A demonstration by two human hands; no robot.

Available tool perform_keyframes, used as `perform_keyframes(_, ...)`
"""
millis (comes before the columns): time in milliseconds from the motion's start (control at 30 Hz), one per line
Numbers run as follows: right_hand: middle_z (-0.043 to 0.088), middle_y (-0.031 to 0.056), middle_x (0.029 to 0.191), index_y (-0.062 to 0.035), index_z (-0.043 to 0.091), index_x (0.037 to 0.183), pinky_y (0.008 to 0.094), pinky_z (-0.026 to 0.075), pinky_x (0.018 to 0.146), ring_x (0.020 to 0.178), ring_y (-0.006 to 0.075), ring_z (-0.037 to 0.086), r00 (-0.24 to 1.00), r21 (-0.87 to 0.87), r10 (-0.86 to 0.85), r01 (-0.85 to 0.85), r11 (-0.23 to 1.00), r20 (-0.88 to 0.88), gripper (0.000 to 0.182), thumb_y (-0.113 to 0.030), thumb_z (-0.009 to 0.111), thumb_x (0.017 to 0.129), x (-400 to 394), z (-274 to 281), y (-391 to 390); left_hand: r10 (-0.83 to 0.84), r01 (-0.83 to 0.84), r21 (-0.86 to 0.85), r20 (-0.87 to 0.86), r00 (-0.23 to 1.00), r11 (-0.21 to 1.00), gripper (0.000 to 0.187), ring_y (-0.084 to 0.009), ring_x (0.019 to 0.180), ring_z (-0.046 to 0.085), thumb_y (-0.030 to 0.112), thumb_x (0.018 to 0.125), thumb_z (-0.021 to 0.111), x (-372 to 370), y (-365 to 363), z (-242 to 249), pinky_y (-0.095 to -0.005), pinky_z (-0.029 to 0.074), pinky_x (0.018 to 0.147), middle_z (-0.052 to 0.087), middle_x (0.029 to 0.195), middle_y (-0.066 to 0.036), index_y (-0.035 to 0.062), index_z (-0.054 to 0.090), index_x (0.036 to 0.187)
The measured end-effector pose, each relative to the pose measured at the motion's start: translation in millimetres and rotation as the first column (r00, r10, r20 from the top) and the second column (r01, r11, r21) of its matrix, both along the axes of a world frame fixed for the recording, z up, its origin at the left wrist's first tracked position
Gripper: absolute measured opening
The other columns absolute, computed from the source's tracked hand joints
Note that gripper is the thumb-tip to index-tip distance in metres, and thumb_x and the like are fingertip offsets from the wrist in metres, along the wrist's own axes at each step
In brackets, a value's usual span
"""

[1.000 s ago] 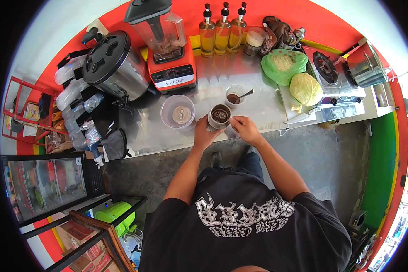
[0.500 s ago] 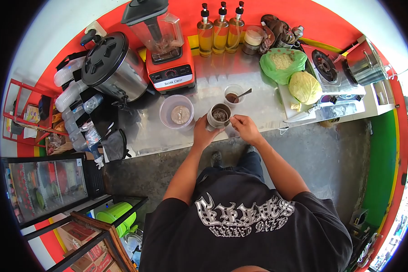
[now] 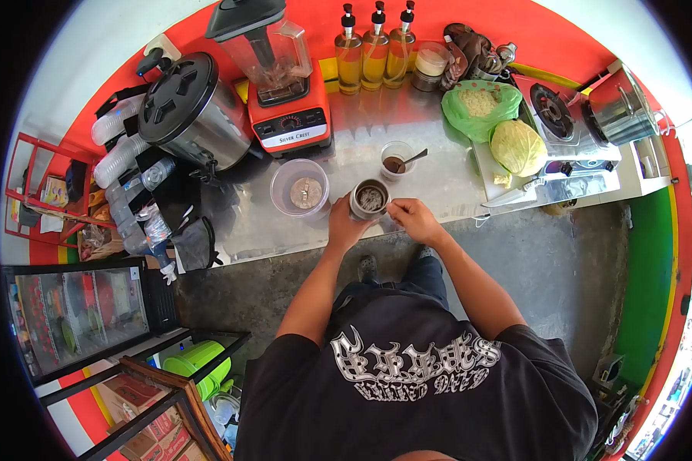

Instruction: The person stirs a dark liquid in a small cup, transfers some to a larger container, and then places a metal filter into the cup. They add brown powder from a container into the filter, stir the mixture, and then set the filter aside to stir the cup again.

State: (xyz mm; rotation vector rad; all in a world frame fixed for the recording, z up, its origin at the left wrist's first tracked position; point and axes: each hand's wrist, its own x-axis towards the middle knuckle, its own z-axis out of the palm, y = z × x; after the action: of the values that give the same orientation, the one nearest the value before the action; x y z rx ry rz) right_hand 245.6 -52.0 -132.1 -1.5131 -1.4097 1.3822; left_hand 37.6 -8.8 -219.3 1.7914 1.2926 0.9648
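Note:
My left hand (image 3: 347, 223) is wrapped round a metal cup (image 3: 369, 198) above the front edge of the steel counter. Dark, grainy or frothy contents show inside the cup. At the cup's right side, my right hand (image 3: 414, 218) is closed, its fingers touching the cup near the rim; whether a handle lies under them is hidden. Just behind the cup stands a clear plastic tub (image 3: 398, 162) holding brown powder, with a spoon (image 3: 417, 156) leaning in it. To the left is a larger clear container (image 3: 300, 188) with a pale round thing inside.
At the back stand a red blender (image 3: 288, 127), a steel pot with a black lid (image 3: 196, 115) and oil bottles (image 3: 374, 61). On the right are a cabbage (image 3: 518, 148), a green bag (image 3: 480, 111), a knife (image 3: 507, 198) and a gas stove (image 3: 573, 127).
The cup has shifted very slightly left, and its contents look lighter and sit differently inside. Both hands keep about the same hold.

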Motion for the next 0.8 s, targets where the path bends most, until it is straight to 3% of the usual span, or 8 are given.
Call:
perform_keyframes(100, 0.051, -0.0012, 0.071, -0.002, 0.057, 0.081, 0.0295, 0.04, 0.062, 0.067, 0.0086, 0.045, 0.996, 0.031, -0.092, 0.091, 0.995, 0.022, 0.04, -0.029, 0.057, 0.111, 0.0, -2.7, 1.0, 0.002, -0.002, -0.005, 0.0, 1.0, 1.0, 0.074, -0.0349, 0.108, 0.067, 0.025, 0.064, 0.099, 0.1, -2.2, -1.3, -0.0454, 0.051, 0.097, 0.074, 0.116, -0.013, 0.0089, 0.069, 0.13)
perform_keyframes(200, 0.054, 0.0031, 0.069, 0.0013, 0.06, 0.083, 0.0328, 0.043, 0.064, 0.067, 0.0117, 0.047, 1.0, -0.004, -0.013, 0.013, 1.0, -0.019, 0.04, -0.03, 0.059, 0.109, 0.4, -9.9, 1.4, 0.003, -0.003, -0.007, 0.004, 1.0, 1.0, 0.074, -0.0354, 0.108, 0.067, 0.025, 0.064, 0.098, -0.5, 0.0, 0.5, -0.0458, 0.051, 0.096, 0.074, 0.115, -0.013, 0.0086, 0.068, 0.129)
perform_keyframes(300, 0.054, 0.0025, 0.069, 0.0009, 0.06, 0.083, 0.0331, 0.043, 0.063, 0.066, 0.0112, 0.047, 0.994, 0.012, -0.092, 0.091, 0.996, 0.064, 0.04, -0.03, 0.059, 0.109, 1.3, -5.3, 0.8, -0.009, 0.009, 0.016, 0.01, 1.0, 1.0, 0.074, -0.0358, 0.108, 0.067, 0.026, 0.064, 0.098, -0.7, -1.9, -0.6, -0.0461, 0.051, 0.096, 0.074, 0.114, -0.014, 0.0082, 0.068, 0.129)
perform_keyframes(400, 0.054, 0.0023, 0.068, 0.0005, 0.059, 0.082, 0.033, 0.043, 0.063, 0.066, 0.0111, 0.047, 0.999, -0.015, -0.027, 0.027, 1.0, -0.017, 0.041, -0.03, 0.059, 0.109, 0.5, -5.6, 0.5, -0.017, 0.017, 0.027, 0.001, 1.0, 0.999, 0.073, -0.0357, 0.107, 0.068, 0.026, 0.064, 0.098, -1.2, -0.2, 3.5, -0.0459, 0.051, 0.095, 0.074, 0.113, -0.014, 0.008, 0.069, 0.129)
perform_keyframes(567, 0.053, 0.0004, 0.069, -0.0011, 0.059, 0.082, 0.031, 0.042, 0.063, 0.066, 0.0101, 0.046, 0.999, 0.023, -0.034, 0.033, 0.999, 0.036, 0.039, -0.029, 0.058, 0.11, 1.2, -0.4, -1.0, -0.003, 0.003, -0.023, -0.001, 1.0, 1.0, 0.072, -0.0358, 0.107, 0.068, 0.025, 0.064, 0.098, -0.6, -1.2, 8.5, -0.046, 0.051, 0.095, 0.075, 0.113, -0.013, 0.0082, 0.069, 0.129)
perform_keyframes(667, 0.051, -0.0011, 0.07, -0.0019, 0.057, 0.081, 0.0295, 0.04, 0.063, 0.067, 0.0093, 0.045, 0.998, 0.015, -0.051, 0.051, 0.999, 0.022, 0.039, -0.027, 0.057, 0.11, -0.9, -3.1, -3.4, -0.052, 0.053, 0.034, -0.031, 0.998, 0.998, 0.073, -0.0356, 0.108, 0.067, 0.026, 0.064, 0.098, -1.2, 0.6, 2.1, -0.0456, 0.051, 0.094, 0.075, 0.114, -0.013, 0.0082, 0.069, 0.129)
perform_keyframes(733, 0.052, -0.0011, 0.07, -0.0018, 0.058, 0.081, 0.0296, 0.041, 0.063, 0.067, 0.0093, 0.045, 0.997, 0.013, -0.074, 0.074, 0.997, 0.021, 0.038, -0.026, 0.057, 0.11, -0.3, -8.6, -3.0, -0.019, 0.017, -0.066, -0.027, 0.999, 0.998, 0.077, -0.036, 0.111, 0.067, 0.023, 0.062, 0.098, -1.3, -1.8, 6.1, -0.0462, 0.051, 0.096, 0.075, 0.118, -0.013, 0.0089, 0.068, 0.131)
perform_keyframes(800, 0.052, -0.0009, 0.07, -0.0015, 0.057, 0.081, 0.0295, 0.041, 0.063, 0.067, 0.0093, 0.046, 0.998, 0.047, -0.049, 0.048, 0.998, 0.035, 0.039, -0.027, 0.057, 0.11, 0.2, -9.7, -2.1, -0.027, 0.026, -0.021, -0.011, 1.0, 0.999, 0.078, -0.0358, 0.112, 0.067, 0.022, 0.061, 0.099, -1.4, 0.6, 4.0, -0.046, 0.051, 0.097, 0.075, 0.118, -0.013, 0.009, 0.068, 0.132)
